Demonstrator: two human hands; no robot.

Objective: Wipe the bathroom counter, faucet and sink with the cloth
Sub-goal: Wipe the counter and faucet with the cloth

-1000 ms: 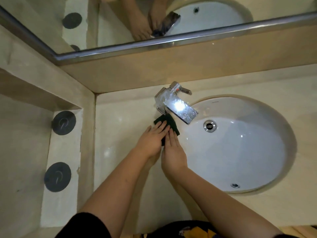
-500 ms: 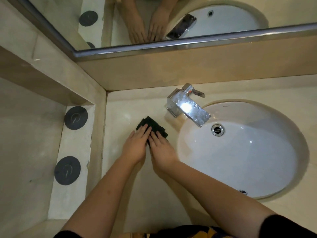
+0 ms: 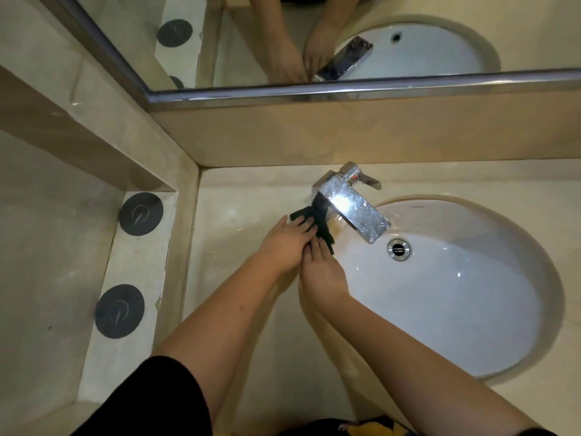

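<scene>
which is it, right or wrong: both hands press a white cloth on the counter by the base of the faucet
Wrong in one respect: the cloth is dark, almost black, not white. The rest stands. The head view shows the left hand and the right hand pressing it on the counter by the base of the faucet.

Beige marble counter (image 3: 251,309) with inset white sink (image 3: 456,303), chrome faucet (image 3: 349,204), dark cloth (image 3: 317,220) at its base.
</scene>
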